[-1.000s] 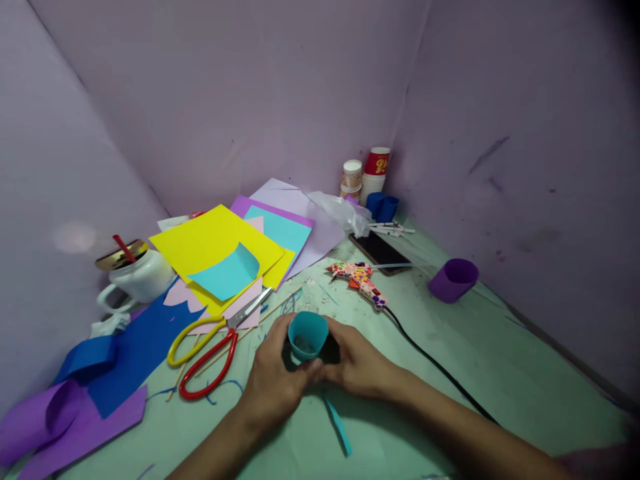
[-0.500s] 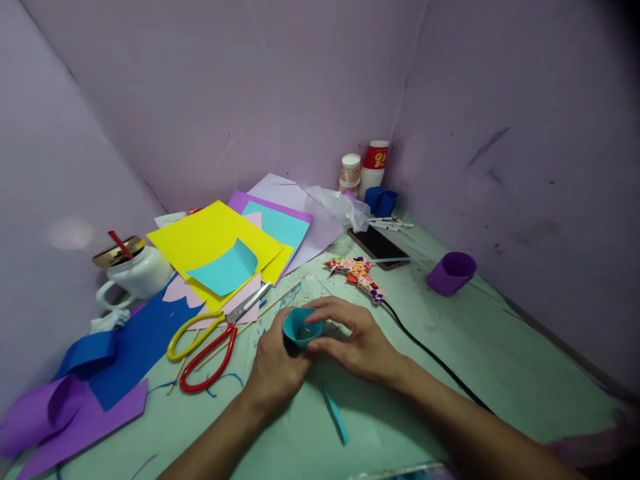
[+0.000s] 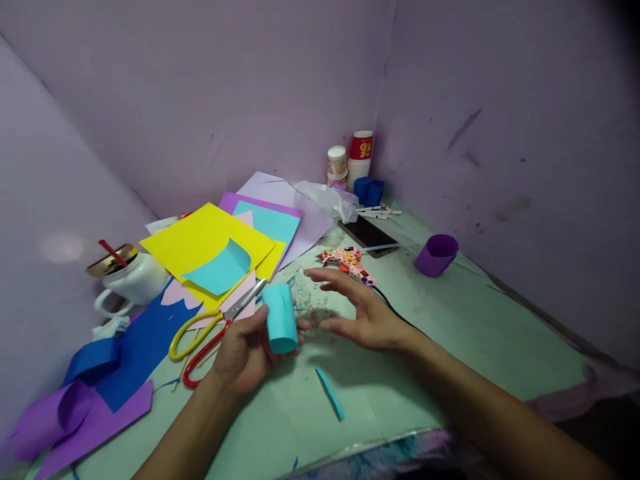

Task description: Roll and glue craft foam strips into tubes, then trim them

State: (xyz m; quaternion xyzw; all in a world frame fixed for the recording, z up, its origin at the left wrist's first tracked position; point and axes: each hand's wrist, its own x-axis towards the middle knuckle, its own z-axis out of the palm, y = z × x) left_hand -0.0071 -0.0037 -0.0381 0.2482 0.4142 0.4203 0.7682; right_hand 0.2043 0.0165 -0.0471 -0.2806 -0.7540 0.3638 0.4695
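Note:
My left hand (image 3: pixel 245 352) is closed around a small teal paper cylinder (image 3: pixel 280 319), held upright a little above the green table (image 3: pixel 450 333). Just to the right of the cylinder hovers my right hand (image 3: pixel 357 310), fingers spread and holding nothing. A teal paper strip (image 3: pixel 330 393) lies on the table below both hands. Red and yellow scissors (image 3: pixel 213 327) rest to the left of my left hand. A patterned glue gun (image 3: pixel 347 261) with a black cord lies just beyond my right hand.
Yellow, teal and lilac paper sheets (image 3: pixel 210 243) lie at the back left, blue and purple paper (image 3: pixel 100 380) at the far left beside a white mug (image 3: pixel 130 280). A phone (image 3: pixel 367 233), a purple paper cup (image 3: pixel 436 255) and stacked cups (image 3: pixel 357 163) stand by the walls.
My left hand has lifted the teal cylinder off the table and turned it upright. My right hand has let go of it and opened beside it.

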